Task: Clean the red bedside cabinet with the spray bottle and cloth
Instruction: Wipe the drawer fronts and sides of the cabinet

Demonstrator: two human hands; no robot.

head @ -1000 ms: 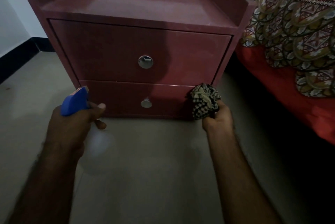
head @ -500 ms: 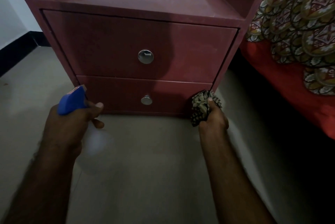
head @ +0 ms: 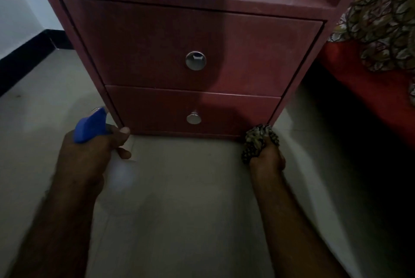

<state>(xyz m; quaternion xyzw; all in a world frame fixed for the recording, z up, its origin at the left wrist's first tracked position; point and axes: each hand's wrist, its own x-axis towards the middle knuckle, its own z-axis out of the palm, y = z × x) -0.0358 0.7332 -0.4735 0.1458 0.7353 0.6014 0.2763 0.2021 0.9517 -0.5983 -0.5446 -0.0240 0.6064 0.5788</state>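
We see the cabinet (head: 134, 53) standing on the floor (head: 190, 210) straight ahead, with the bed (head: 370, 89) and a patterned blanket (head: 381, 19) just to its right. Both drawers are closed. The cloth (head: 258, 140) is bunched in the right hand (head: 267, 163), fingers curled tight round it. It sits at the bottom right front corner of the cabinet, below the lower drawer (head: 235, 116); we cannot tell whether it touches or is just beside. The left hand (head: 89, 160) grips the spray bottle (head: 89, 126) near the bottom left corner, nozzle towards the cabinet, fingers wrapped round the neck. We see no spray in the air. Progress is hard to call because the light is dim. We see no wet streaks or sheen on the upper drawer (head: 247, 53) or the top, and the top looks pale and hazy. We judge the wiping is at the lowest edge of the front. Whether the top, sides and knobs (head: 195, 60) are done or left to do, the picture does not show.
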